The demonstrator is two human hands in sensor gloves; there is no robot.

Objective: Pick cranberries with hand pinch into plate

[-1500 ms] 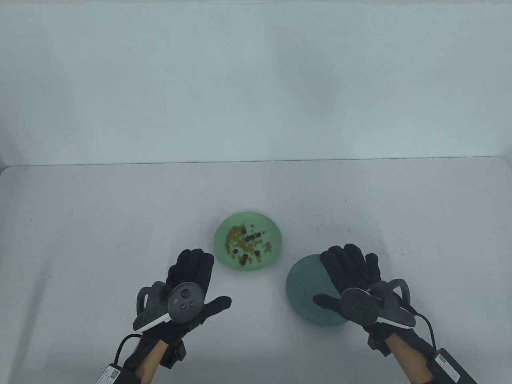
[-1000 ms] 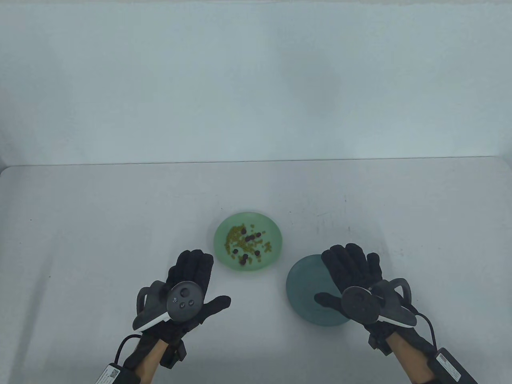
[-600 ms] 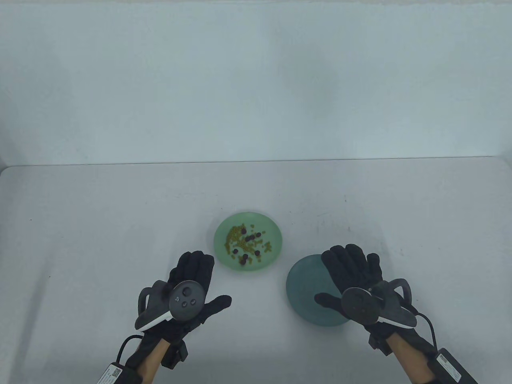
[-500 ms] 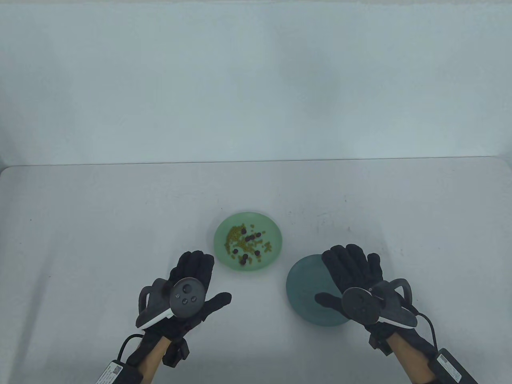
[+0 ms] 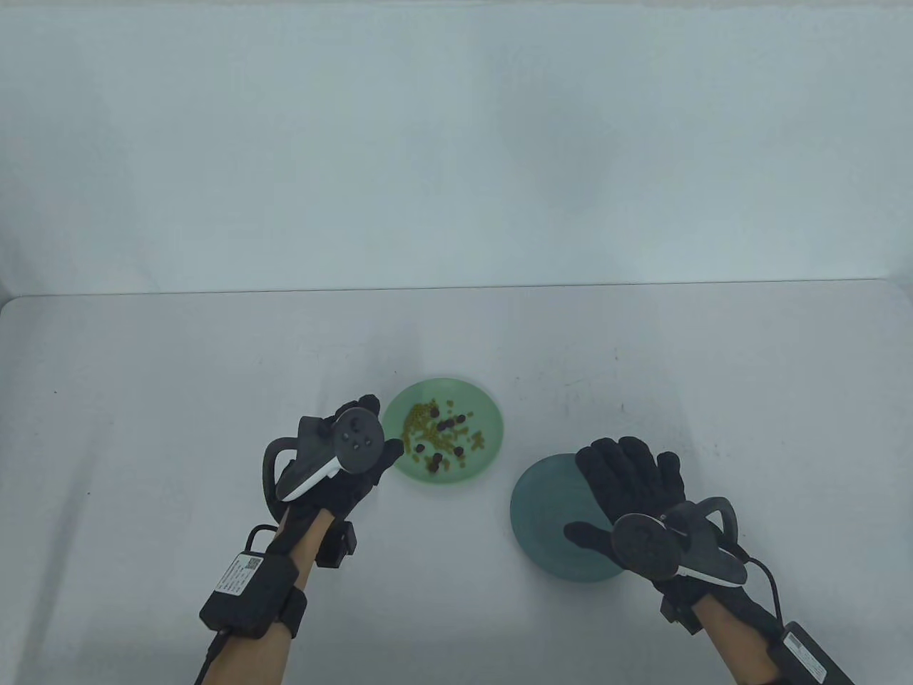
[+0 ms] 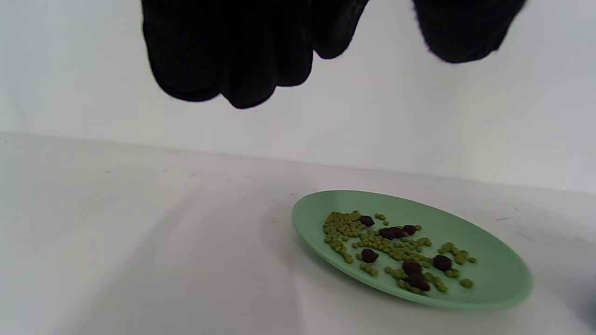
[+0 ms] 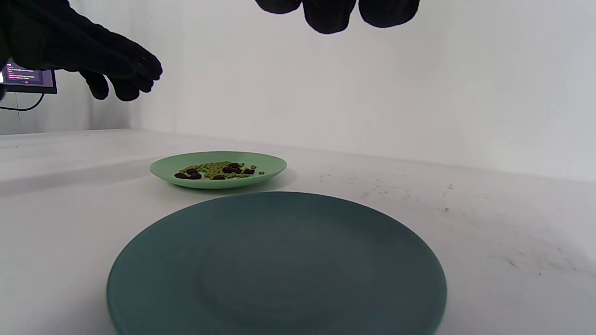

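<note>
A light green plate (image 5: 472, 397) holds several dark cranberries (image 5: 446, 425) mixed with small green peas. It also shows in the left wrist view (image 6: 503, 288) with the cranberries (image 6: 393, 232), and in the right wrist view (image 7: 270, 164). An empty dark teal plate (image 5: 542, 514) lies to its right and fills the right wrist view (image 7: 279, 270). My left hand (image 5: 381, 428) hovers at the green plate's left rim, open and empty, thumb apart from the fingers (image 6: 233, 60). My right hand (image 5: 595, 492) is spread open over the teal plate's right part, holding nothing.
The white table (image 5: 143, 399) ends at a white back wall (image 5: 456, 143). A few small dark specks mark the table behind the teal plate. A screen with a cable shows at the far left of the right wrist view (image 7: 28, 79).
My left hand has lifted and moved forward and right, from the table's near part to the green plate's left rim. The right hand has stayed over the teal plate.
</note>
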